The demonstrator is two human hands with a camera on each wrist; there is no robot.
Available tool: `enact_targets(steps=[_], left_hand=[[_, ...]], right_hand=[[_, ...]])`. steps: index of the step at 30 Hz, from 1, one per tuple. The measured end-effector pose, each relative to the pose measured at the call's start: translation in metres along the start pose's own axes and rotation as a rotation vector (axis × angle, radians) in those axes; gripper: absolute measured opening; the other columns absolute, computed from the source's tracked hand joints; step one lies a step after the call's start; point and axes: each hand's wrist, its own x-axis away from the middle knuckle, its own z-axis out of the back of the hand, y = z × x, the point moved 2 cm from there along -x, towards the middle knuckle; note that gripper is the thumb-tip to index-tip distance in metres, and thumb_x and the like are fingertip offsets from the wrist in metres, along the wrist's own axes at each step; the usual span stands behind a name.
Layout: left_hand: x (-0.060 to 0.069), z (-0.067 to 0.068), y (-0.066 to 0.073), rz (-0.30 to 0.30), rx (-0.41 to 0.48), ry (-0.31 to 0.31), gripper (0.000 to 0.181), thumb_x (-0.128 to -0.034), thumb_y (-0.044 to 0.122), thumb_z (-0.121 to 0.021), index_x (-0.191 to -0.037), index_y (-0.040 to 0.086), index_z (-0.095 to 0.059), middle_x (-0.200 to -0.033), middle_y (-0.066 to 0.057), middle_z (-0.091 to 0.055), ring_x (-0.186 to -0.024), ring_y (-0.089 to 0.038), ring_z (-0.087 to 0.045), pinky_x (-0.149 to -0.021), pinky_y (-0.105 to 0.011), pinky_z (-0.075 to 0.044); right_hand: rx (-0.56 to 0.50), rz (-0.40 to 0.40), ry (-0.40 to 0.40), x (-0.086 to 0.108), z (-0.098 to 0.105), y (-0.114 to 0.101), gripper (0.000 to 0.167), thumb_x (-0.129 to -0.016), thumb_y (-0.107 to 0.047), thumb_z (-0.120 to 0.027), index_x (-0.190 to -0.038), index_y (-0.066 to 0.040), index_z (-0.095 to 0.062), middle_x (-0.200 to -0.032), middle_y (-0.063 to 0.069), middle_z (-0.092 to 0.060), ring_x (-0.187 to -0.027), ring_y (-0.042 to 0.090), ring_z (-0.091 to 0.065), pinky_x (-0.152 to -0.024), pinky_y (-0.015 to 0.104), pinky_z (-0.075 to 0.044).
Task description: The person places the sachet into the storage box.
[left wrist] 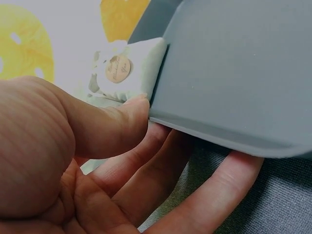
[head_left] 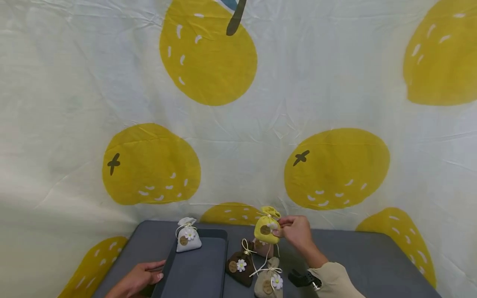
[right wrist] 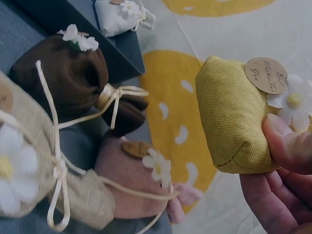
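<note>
My right hand (head_left: 296,234) pinches a yellow cloth drawstring sachet (head_left: 267,229), raised above the other sachets. It has a round tag and a white flower (right wrist: 292,100). My left hand (head_left: 139,277) is at the left side of a dark grey tray (head_left: 197,267); its fingers (left wrist: 229,180) reach under the rim, with the thumb beside the edge. A white sachet (head_left: 189,236) sits at the tray's far left corner. Right of the tray lie a dark brown sachet (head_left: 240,267), a beige sachet (head_left: 269,285) and a pinkish sachet (head_left: 263,248), partly hidden behind the yellow one.
A dark grey table (head_left: 357,256) bears the tray and sachets. Behind it hangs a pale cloth (head_left: 238,165) printed with yellow fruit. Cream strings (right wrist: 73,121) trail across the sachets right of the tray. A black watch (head_left: 303,279) is on the right wrist.
</note>
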Motion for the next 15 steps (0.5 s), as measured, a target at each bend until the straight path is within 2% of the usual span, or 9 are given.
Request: enact_targets(steps=[2,4,7,9,12,15], left_hand=[[-0.009,0.004,-0.010,-0.024,0.015,-0.007,0.067,-0.0910,0.020,-0.080,-0.143,-0.013,-0.054,-0.144,-0.035,-0.057,-0.125,-0.044,-0.066,-0.097,-0.046,-0.060],[-0.013,0.006,-0.015,-0.024,0.020,-0.024,0.064,-0.0931,0.017,-0.078,-0.144,-0.012,-0.054,-0.145,-0.035,-0.056,-0.125,-0.043,-0.067,-0.097,-0.047,-0.060],[-0.010,0.006,-0.013,-0.027,-0.009,-0.022,0.061,-0.0936,0.015,-0.077,-0.144,-0.011,-0.055,-0.144,-0.035,-0.057,-0.123,-0.040,-0.068,-0.097,-0.046,-0.060],[-0.005,0.005,-0.007,-0.006,-0.004,-0.036,0.063,-0.0933,0.016,-0.077,-0.145,-0.011,-0.054,-0.146,-0.036,-0.054,-0.125,-0.041,-0.067,-0.098,-0.046,-0.059],[-0.001,0.001,-0.003,-0.016,-0.005,-0.014,0.063,-0.0924,0.015,-0.078,-0.145,-0.011,-0.055,-0.144,-0.038,-0.056,-0.125,-0.043,-0.067,-0.099,-0.047,-0.059],[-0.011,0.004,-0.016,-0.009,0.029,-0.018,0.063,-0.0931,0.015,-0.077,-0.146,-0.009,-0.054,-0.145,-0.038,-0.055,-0.127,-0.045,-0.065,-0.101,-0.050,-0.058]], right_hand=[[-0.008,-0.001,-0.001,0.000,-0.003,-0.002,0.026,-0.068,0.001,-0.091,-0.090,0.007,-0.080,-0.083,0.018,-0.079,-0.071,0.015,-0.071,-0.060,0.027,-0.056],[-0.016,0.002,-0.003,-0.001,-0.007,-0.004,0.025,-0.068,0.001,-0.091,-0.089,0.007,-0.080,-0.082,0.017,-0.079,-0.070,0.013,-0.071,-0.060,0.026,-0.056],[-0.029,0.011,-0.008,-0.002,-0.013,-0.008,0.026,-0.065,0.003,-0.092,-0.087,0.007,-0.080,-0.080,0.017,-0.079,-0.069,0.012,-0.070,-0.059,0.025,-0.055],[-0.032,0.027,-0.009,-0.002,-0.016,-0.011,0.026,-0.064,0.004,-0.092,-0.086,0.007,-0.079,-0.079,0.017,-0.079,-0.068,0.013,-0.070,-0.059,0.025,-0.055],[-0.039,0.032,-0.010,-0.002,-0.022,-0.014,0.027,-0.062,0.005,-0.093,-0.085,0.007,-0.079,-0.078,0.017,-0.078,-0.069,0.014,-0.070,-0.059,0.026,-0.056],[-0.051,0.047,-0.016,-0.002,-0.027,-0.018,0.026,-0.063,0.006,-0.092,-0.085,0.008,-0.079,-0.078,0.018,-0.078,-0.069,0.014,-0.071,-0.060,0.026,-0.057]])
